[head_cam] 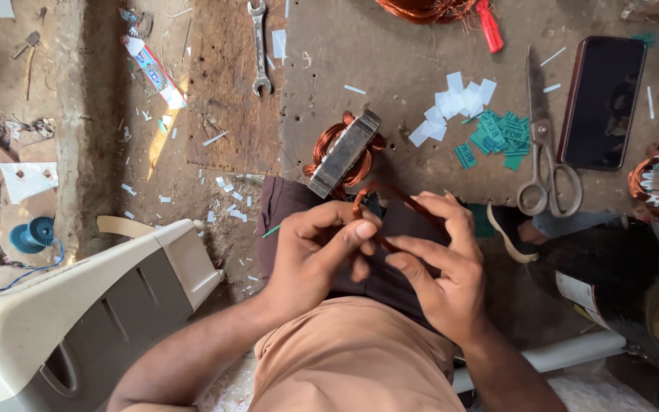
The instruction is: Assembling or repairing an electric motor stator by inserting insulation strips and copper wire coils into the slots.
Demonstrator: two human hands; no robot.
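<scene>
A copper wire coil (379, 200) is held over the lap, its long axis running up-left toward the motor stator (343, 153). It is pinched by the left hand (320, 248) and right hand (440, 263), fingers closed. Scissors (544, 156) lie right of the stator.

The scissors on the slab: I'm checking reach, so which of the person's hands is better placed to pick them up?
Probably the right hand. The scissors lie up and to its side, while the left hand sits farther across. Both hands now pinch the copper wire loop.
</scene>
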